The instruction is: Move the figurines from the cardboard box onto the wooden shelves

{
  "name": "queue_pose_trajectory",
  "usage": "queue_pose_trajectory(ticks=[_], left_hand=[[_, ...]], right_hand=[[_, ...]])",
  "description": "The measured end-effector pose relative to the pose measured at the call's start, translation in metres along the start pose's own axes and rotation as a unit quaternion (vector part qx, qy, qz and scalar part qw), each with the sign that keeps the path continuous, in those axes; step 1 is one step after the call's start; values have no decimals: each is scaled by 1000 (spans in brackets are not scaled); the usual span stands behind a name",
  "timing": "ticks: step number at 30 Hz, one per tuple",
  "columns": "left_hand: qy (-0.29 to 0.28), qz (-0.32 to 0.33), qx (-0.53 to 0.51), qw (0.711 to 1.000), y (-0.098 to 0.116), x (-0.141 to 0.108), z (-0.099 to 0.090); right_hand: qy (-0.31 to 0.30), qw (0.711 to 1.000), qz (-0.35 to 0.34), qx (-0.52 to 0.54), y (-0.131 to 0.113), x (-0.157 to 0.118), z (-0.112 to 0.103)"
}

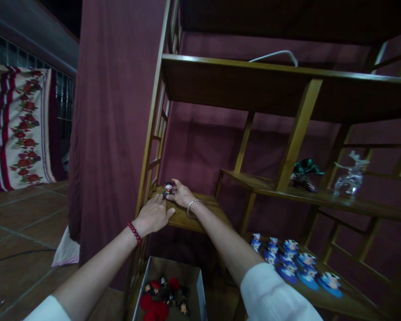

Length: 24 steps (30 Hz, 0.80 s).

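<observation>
A small doll figurine (168,187) with black hair stands upright on the left wooden shelf (187,218), close to the lattice side. My right hand (182,195), with a silver bangle at its wrist, has its fingers closed on the figurine from the right. My left hand (153,215), wearing a red bead bracelet, lies with fingers stretched out at the shelf's front edge, just before the figurine's base. Below my hands, an open box (200,285) holds several similar figurines and red pieces.
Several blue-and-white figurines (289,263) stand on the lower right shelf. A clear glass deer (351,176) and a dark green ornament (305,174) occupy the middle shelf. A white cable (277,54) lies on the upper shelf. A purple curtain (113,133) hangs at the left.
</observation>
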State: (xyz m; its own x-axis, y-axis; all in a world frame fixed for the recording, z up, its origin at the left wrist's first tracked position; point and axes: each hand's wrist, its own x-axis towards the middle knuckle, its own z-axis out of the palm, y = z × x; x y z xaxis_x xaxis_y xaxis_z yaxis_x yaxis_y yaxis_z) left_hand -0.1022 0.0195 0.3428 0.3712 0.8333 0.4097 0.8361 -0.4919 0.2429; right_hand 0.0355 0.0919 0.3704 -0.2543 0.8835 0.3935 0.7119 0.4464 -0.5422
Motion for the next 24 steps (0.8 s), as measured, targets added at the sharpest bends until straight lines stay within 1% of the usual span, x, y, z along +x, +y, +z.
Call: queue_pose_trajectory(ticks=[4, 10, 14, 17, 24], left_hand=[[-23, -23, -19, 999, -7, 12, 5], [-15, -34, -10, 999, -12, 23, 10], [-24, -49, -5, 999, -13, 26, 14], [-15, -51, -10, 999, -15, 28, 16], [-9, -64, -15, 998, -14, 27, 16]], right_hand=[[-12, 1000, 9, -16, 0, 7, 8], [-8, 999, 37, -28, 6, 18, 20], [1, 998, 33, -52, 6, 22, 22], [5, 997, 29, -72, 5, 23, 22], [7, 997, 19, -77, 7, 25, 23]])
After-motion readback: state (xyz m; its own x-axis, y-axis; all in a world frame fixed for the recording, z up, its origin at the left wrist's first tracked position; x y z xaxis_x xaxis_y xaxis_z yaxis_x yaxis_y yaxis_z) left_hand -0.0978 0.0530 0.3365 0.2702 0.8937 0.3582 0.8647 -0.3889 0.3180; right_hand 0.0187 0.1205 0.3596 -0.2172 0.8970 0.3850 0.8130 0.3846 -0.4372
